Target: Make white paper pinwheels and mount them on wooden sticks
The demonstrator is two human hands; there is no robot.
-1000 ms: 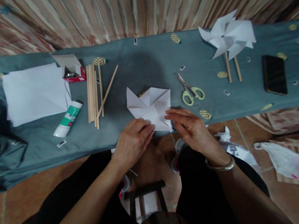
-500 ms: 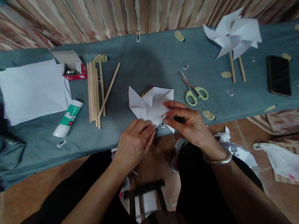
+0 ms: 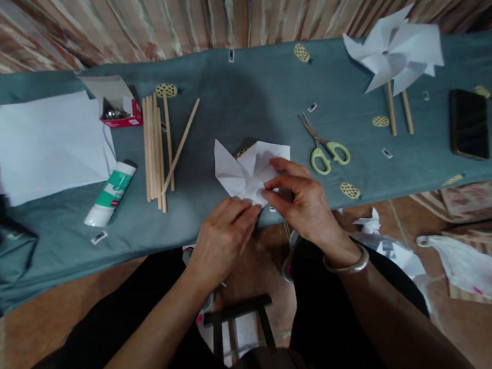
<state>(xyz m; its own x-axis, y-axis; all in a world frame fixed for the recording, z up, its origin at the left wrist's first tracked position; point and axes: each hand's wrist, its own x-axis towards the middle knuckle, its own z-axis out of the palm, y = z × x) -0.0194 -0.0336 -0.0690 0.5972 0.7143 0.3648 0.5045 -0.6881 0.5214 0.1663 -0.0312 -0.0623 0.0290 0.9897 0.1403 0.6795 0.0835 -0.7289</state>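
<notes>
- The folded white paper shape (image 3: 248,169) lies on the grey-blue cloth (image 3: 241,102), near the front edge, right in front of the person.
- The right hand (image 3: 298,199) lies over the right side of the paper. Its fingers are bent and pinch a flap of the paper near the middle.
- The left hand (image 3: 223,234) rests at the near edge of the paper. Its fingers are stretched out flat and the tips touch the paper; they are not holding it.
- The scissors with light green handles (image 3: 326,148) lie just to the right of the paper.
- A bunch of thin wooden sticks (image 3: 155,150) lies to the left, and a white and green glue tube (image 3: 111,194) lies beside them.
- A stack of white paper sheets (image 3: 46,145) lies further left.
- A finished white paper pinwheel (image 3: 395,55) lies far to the right, by a black phone (image 3: 469,123).
</notes>
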